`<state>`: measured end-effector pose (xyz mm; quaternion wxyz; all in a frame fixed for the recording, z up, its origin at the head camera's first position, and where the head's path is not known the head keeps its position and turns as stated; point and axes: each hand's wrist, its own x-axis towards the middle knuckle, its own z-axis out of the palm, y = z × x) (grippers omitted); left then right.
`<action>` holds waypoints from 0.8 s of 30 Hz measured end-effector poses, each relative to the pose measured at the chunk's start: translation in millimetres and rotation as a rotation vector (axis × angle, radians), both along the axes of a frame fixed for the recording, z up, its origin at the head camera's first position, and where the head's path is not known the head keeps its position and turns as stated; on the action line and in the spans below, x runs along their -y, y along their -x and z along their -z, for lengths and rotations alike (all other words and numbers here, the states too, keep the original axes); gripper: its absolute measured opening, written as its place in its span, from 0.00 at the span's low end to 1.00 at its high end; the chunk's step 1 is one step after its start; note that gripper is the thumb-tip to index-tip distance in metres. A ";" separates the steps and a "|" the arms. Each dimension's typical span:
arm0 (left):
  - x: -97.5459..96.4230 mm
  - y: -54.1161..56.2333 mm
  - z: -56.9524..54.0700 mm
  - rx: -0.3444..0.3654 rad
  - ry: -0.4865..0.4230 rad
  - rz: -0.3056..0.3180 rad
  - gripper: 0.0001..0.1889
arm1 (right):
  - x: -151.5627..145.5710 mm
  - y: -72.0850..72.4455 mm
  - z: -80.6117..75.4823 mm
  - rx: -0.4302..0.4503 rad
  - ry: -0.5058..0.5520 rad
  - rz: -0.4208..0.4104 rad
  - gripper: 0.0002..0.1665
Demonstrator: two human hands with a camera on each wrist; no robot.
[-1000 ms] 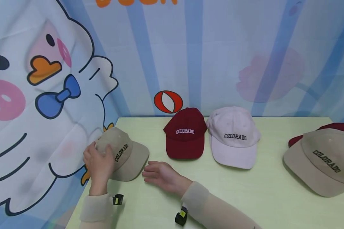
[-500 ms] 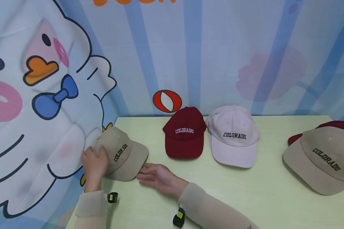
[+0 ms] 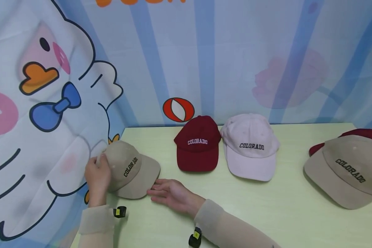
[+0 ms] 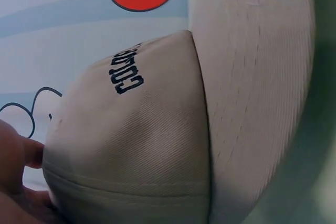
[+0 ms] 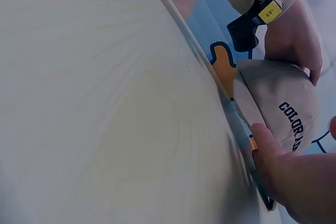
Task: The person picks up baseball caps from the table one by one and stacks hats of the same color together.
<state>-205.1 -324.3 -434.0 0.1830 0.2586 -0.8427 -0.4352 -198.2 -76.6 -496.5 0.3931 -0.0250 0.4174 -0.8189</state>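
At the left end of the table lies a beige baseball cap lettered COLORADO, its brim angled to the lower right. My left hand grips the back of the crown, the thumb on the near side. In the left wrist view the cap fills most of the picture, with fingers at its back edge. My right hand reaches to the brim, palm turned up and fingers extended, fingertips at the brim's edge. The right wrist view shows this hand beside the brim; how far the fingers go under is hidden.
A maroon cap and a pale lilac cap lie side by side at the back of the table. To the right, another beige cap overlaps a maroon one. A printed cloth backdrop rises behind and at left.
My left hand has slid left and down toward the back of the beige cap. My right hand has come in to the brim. The view has shifted slightly; the other caps stay put.
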 end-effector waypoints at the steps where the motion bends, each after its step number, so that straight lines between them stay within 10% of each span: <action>1: -1.0 -0.2 -2.1 -0.008 -0.021 -0.002 0.36 | -1.3 -0.9 -0.7 -0.001 0.004 -0.003 0.43; 12: -24.8 -7.8 -33.2 -0.108 -0.110 -0.011 0.30 | -27.6 -11.5 -4.5 -0.056 0.011 -0.107 0.37; 24: -68.9 -22.0 -62.8 -0.196 -0.119 0.107 0.24 | -78.1 -10.6 -25.5 -0.379 -0.319 -0.097 0.31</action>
